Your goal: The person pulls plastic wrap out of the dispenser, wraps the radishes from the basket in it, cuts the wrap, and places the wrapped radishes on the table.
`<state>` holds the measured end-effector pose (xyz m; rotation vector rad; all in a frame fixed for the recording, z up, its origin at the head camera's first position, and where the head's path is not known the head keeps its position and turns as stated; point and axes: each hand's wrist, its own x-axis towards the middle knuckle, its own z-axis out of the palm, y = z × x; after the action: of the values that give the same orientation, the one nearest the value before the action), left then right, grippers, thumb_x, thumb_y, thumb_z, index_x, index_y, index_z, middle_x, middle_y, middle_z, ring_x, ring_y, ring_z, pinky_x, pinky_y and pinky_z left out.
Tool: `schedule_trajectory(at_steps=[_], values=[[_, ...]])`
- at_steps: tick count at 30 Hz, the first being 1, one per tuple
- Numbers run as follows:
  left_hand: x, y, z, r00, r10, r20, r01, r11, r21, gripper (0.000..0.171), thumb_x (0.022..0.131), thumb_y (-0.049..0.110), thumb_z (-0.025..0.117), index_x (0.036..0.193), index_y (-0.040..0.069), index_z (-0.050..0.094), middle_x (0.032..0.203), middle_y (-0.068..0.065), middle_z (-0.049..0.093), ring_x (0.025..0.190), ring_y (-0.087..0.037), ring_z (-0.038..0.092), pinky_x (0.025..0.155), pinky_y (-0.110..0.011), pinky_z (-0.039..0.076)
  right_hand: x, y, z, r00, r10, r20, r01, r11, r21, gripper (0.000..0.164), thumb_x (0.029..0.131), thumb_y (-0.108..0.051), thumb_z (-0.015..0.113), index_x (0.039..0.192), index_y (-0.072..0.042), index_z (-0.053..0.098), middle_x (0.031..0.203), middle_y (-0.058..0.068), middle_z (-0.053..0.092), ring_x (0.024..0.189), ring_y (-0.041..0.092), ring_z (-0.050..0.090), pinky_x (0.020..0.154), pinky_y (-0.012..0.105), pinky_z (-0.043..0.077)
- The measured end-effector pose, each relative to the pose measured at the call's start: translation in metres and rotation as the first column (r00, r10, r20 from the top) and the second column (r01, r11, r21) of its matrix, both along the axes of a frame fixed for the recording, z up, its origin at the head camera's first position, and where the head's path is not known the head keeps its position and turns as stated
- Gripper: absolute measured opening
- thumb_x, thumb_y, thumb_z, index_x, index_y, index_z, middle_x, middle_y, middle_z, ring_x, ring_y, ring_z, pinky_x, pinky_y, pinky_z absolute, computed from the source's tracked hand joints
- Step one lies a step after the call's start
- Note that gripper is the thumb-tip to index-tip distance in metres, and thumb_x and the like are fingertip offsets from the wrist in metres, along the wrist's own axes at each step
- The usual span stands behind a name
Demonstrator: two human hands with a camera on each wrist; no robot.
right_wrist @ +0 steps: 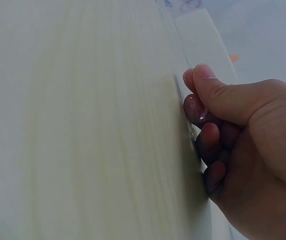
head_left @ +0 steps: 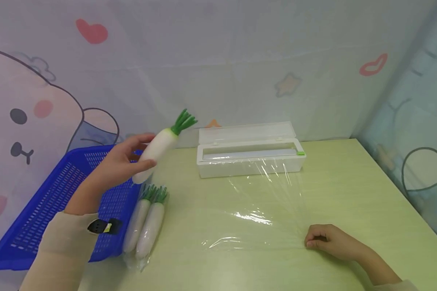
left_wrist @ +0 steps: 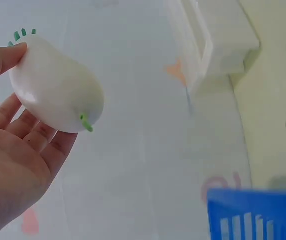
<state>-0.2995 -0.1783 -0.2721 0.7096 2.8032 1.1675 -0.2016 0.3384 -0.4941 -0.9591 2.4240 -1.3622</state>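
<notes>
My left hand (head_left: 125, 159) grips a white radish (head_left: 158, 149) with a green leafy top, held up over the basket's right edge. In the left wrist view the radish (left_wrist: 57, 85) sits between thumb and fingers, its root tip facing the camera. Low at the right, my right hand (head_left: 331, 241) pinches the near corner of a clear plastic film (head_left: 253, 218). That film stretches back over the table to a white wrap dispenser box (head_left: 251, 165) with its lid raised. In the right wrist view, the thumb and curled fingers (right_wrist: 210, 135) hold the film's edge.
A blue perforated basket (head_left: 22, 238) stands at the left. Beside its right side lie two radishes (head_left: 149, 230) wrapped in clear film. The pale wooden table (head_left: 349, 182) meets a cartoon-printed cloth (head_left: 240, 60) at the back, with another cloth along the right side.
</notes>
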Motion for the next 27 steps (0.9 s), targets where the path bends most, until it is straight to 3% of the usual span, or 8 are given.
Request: schedule_trajectory(at_steps=[5, 12, 21, 27], values=[[0.003, 0.035, -0.013, 0.995, -0.096, -0.003, 0.096, 0.995, 0.013, 0.057, 0.089, 0.014, 0.069, 0.141, 0.011, 0.045, 0.125, -0.014, 0.057, 0.105, -0.03, 0.057, 0.081, -0.038, 0.05, 0.0, -0.001, 0.002, 1.0, 0.004, -0.001, -0.004, 1.0, -0.008, 0.009, 0.093, -0.009, 0.061, 0.089, -0.016, 0.065, 0.08, -0.003, 0.062, 0.073, 0.0, 0.05, 0.061, 0.023, 0.045], [0.005, 0.078, -0.036, 0.973, -0.227, -0.035, 0.229, 0.971, 0.064, 0.055, 0.084, 0.005, 0.071, 0.135, 0.006, 0.051, 0.127, -0.013, 0.058, 0.114, -0.029, 0.053, 0.087, -0.041, 0.046, -0.003, -0.001, 0.001, 1.0, 0.013, -0.015, -0.014, 1.0, -0.016, 0.01, 0.093, -0.007, 0.06, 0.09, -0.015, 0.065, 0.079, -0.001, 0.063, 0.073, -0.001, 0.05, 0.061, 0.023, 0.046], [0.004, 0.124, -0.071, 0.922, -0.386, 0.039, 0.379, 0.918, 0.113, 0.051, 0.085, 0.006, 0.07, 0.133, 0.009, 0.053, 0.129, -0.008, 0.056, 0.108, -0.024, 0.053, 0.083, -0.036, 0.048, -0.003, 0.001, -0.002, 1.0, 0.013, -0.014, -0.013, 1.0, -0.015, 0.011, 0.093, -0.005, 0.06, 0.09, -0.015, 0.064, 0.079, 0.001, 0.062, 0.073, 0.001, 0.05, 0.06, 0.024, 0.045], [0.001, 0.147, -0.097, 0.907, -0.41, 0.1, 0.4, 0.91, 0.106, 0.052, 0.084, 0.007, 0.07, 0.133, 0.011, 0.054, 0.127, -0.006, 0.058, 0.105, -0.021, 0.053, 0.078, -0.031, 0.05, -0.001, 0.0, -0.002, 1.0, 0.01, -0.008, -0.01, 1.0, -0.015, 0.011, 0.093, -0.006, 0.06, 0.089, -0.015, 0.064, 0.079, 0.001, 0.062, 0.072, 0.0, 0.05, 0.059, 0.024, 0.044]])
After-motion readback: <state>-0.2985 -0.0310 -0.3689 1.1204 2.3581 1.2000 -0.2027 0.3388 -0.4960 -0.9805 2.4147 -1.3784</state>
